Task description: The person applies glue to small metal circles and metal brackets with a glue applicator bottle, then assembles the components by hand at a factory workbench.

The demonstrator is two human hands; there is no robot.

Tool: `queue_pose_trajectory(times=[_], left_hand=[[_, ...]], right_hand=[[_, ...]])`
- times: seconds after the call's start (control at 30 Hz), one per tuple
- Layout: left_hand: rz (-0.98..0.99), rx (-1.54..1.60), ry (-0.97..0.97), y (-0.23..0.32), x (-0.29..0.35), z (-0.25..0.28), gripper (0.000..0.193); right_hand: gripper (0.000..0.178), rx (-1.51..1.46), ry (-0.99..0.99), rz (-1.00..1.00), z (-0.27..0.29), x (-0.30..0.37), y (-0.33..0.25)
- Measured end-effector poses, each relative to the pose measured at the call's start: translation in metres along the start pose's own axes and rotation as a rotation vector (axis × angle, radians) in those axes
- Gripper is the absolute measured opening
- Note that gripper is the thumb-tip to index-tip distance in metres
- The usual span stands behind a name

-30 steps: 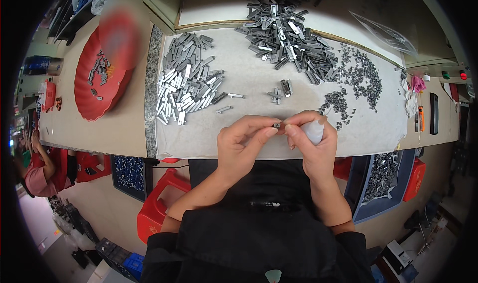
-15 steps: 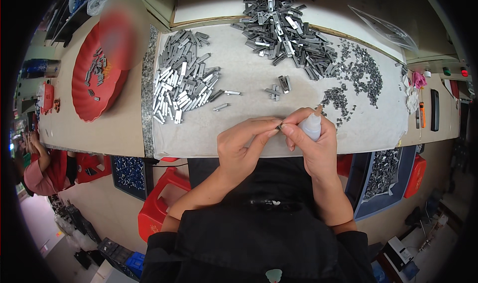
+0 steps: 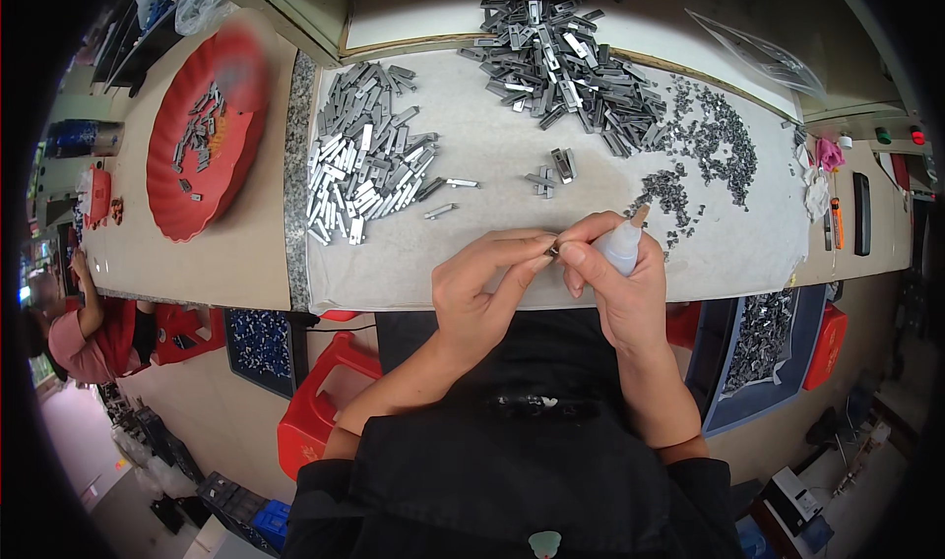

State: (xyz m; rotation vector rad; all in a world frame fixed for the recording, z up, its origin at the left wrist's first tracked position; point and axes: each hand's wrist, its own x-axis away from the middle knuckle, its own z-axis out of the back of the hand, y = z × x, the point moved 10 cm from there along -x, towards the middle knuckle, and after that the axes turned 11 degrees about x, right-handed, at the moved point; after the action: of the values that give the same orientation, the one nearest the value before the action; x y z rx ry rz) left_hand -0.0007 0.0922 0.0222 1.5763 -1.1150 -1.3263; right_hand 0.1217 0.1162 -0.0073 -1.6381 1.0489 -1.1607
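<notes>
Dark part turned, pinched in left fingers; right fingers touching

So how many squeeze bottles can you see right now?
1: the whitish squeeze bottle held in the right hand, its brownish tip pointing away from the person. Others may be hidden in the cluttered, blurry edges.

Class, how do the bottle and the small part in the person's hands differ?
The bottle is pale and cloudy; the small part is dark. The bottle is much larger than the small part. The right hand holds the bottle, while the left hand pinches the small part. Both are held by the same person.
</notes>
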Motion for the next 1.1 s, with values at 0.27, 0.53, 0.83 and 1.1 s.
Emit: queue_pose_trajectory(times=[0.27, 0.53, 0.83, 1.1], left_hand=[[-0.034, -0.025, 0.07, 0.003, -0.001, 0.003, 0.015], [-0.156, -0.213, 0.015, 0.017, -0.003, -0.005, 0.014], [-0.147, -0.297, -0.038, 0.011, -0.005, -0.01, 0.014], [-0.126, -0.539, -0.108, 0.017, -0.015, -0.002, 0.018]], right_hand=[[0.006, 0.384, 0.113, 0.242, 0.003, 0.01, -0.03], [0.007, 0.549, 0.079, 0.213, 0.005, 0.007, -0.031], [0.008, 0.573, 0.081, 0.135, 0.009, 0.004, -0.021], [0.009, 0.472, 0.177, 0.124, 0.032, 0.012, -0.019]])
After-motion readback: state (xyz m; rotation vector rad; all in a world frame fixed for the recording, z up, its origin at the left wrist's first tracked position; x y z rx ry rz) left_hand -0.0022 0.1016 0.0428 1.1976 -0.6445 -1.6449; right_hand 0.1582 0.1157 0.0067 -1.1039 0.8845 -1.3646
